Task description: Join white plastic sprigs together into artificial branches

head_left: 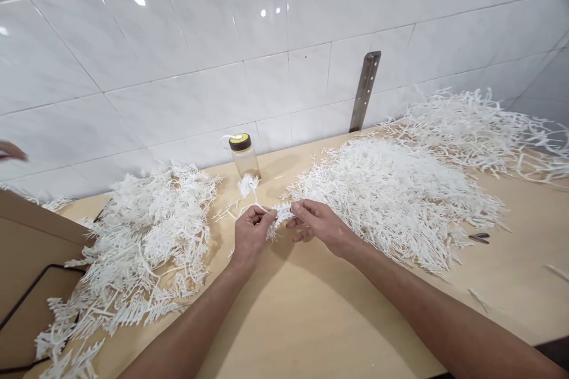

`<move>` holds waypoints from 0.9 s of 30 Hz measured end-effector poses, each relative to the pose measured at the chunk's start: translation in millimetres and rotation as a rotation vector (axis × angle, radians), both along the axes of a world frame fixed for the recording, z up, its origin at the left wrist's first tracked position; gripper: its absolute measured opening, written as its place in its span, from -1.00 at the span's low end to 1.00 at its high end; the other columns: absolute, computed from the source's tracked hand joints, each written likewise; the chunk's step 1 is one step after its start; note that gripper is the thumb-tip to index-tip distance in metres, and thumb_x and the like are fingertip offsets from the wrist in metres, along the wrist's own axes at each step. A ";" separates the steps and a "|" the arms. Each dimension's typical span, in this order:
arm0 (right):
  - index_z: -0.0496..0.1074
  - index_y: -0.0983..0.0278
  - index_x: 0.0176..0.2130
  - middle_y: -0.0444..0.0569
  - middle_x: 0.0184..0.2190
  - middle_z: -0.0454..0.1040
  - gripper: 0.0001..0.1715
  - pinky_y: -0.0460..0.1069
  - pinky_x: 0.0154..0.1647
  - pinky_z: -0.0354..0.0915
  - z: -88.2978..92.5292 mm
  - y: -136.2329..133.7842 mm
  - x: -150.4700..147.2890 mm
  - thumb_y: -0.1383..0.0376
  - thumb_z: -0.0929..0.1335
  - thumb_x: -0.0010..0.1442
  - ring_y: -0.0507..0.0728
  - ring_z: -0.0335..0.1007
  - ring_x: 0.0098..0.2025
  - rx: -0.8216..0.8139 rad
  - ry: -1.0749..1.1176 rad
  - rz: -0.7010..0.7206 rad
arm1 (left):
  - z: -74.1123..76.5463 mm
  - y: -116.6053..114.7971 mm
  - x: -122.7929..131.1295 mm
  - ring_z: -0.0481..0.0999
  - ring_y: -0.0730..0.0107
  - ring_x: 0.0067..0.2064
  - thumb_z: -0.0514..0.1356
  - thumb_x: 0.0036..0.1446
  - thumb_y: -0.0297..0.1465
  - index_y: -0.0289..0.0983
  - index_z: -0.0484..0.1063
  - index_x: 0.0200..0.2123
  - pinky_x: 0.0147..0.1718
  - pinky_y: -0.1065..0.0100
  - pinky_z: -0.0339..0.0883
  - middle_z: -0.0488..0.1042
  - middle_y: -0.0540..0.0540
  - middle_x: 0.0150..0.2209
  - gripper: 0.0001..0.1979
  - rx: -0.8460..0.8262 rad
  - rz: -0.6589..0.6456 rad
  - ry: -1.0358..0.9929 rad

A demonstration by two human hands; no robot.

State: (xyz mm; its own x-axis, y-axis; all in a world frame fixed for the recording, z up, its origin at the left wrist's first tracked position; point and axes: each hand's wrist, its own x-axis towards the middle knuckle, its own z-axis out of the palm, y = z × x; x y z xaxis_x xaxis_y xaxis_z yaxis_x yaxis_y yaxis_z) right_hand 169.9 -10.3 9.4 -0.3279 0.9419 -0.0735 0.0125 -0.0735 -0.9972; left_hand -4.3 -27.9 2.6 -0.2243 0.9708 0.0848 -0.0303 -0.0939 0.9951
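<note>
Between my two hands, over the middle of the table, is a white branched plastic sprig (283, 213) with short side twigs. My left hand (252, 231) pinches its left end, where a thin white stem runs up and away. Thumb and fingers of my right hand (316, 222) close on the right end. Right of my hands spreads a large heap of loose white sprigs (391, 189). To the left lies another pile of white branched pieces (151, 243). A clear jar (246, 161) with a dark and yellow lid stands just beyond my hands, a white tuft in front of it.
A metal strip with holes (365, 92) leans on the tiled wall. Long white strands (480, 130) are heaped at the back right. Small dark snips (480, 238) lie on the right. A cardboard box (40, 249) and another person's hand (12, 151) are at left.
</note>
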 end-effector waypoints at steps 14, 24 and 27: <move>0.43 0.27 -0.33 -0.10 -0.45 0.44 -0.70 -0.08 -0.52 0.45 0.2 2.0 -1.7 0.08 0.40 0.12 0.08 0.49 -0.42 0.169 -0.128 -0.097 | 8.8 -4.1 0.8 0.41 0.48 -0.44 0.44 -0.10 -0.24 -0.29 0.44 -0.43 -0.41 0.45 0.22 0.48 0.00 -0.49 -0.70 -0.126 -0.198 -0.020; 0.48 0.27 -0.35 -0.10 -0.46 0.45 -0.67 -0.06 -0.50 0.48 1.7 0.0 -1.7 0.05 0.37 0.15 0.08 0.48 -0.43 0.271 -0.188 -0.095 | 8.1 -1.6 -0.4 0.31 0.52 -0.47 0.43 -0.12 -0.20 -0.29 0.48 -0.48 -0.46 0.44 0.15 0.43 0.03 -0.51 -0.70 -0.053 -0.097 0.044; 0.46 0.27 -0.34 -0.10 -0.48 0.46 -0.65 -0.07 -0.50 0.46 2.1 0.3 -1.3 0.03 0.35 0.18 0.08 0.50 -0.47 0.264 -0.219 -0.142 | 6.5 -1.8 -0.6 0.30 0.51 -0.47 0.41 -0.07 -0.17 -0.30 0.50 -0.49 -0.46 0.43 0.14 0.42 0.01 -0.51 -0.69 -0.068 -0.128 0.066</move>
